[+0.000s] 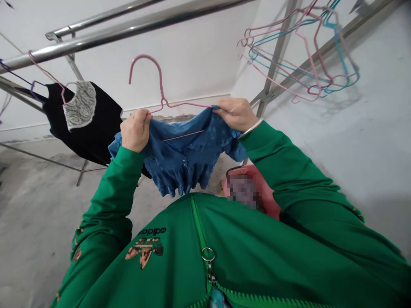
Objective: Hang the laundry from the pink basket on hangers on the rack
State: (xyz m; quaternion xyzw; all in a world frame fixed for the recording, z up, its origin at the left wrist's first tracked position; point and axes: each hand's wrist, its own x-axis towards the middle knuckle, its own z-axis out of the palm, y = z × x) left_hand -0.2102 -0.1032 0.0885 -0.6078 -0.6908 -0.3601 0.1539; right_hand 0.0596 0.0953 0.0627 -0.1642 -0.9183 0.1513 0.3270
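A blue short-sleeved blouse [184, 158] hangs in front of me on a pink hanger [161, 79], whose hook points up and is free of any rail. The hanger's lower bar shows inside the open neckline. At the neckline's left side, my left hand [135, 130] is closed on the blouse, with the hanger's arm at its fingertips. On the other side my right hand [236, 113] pinches the blouse where it meets the hanger's right arm. Both hands hold the neckline stretched wide.
Metal rails [135, 30] run across the top left. A black garment with white lace [93, 115] hangs there on a hanger. Several pink and blue hangers [313, 55] hang at the upper right. Below my right arm stands a pink container [269, 196], its contents blurred.
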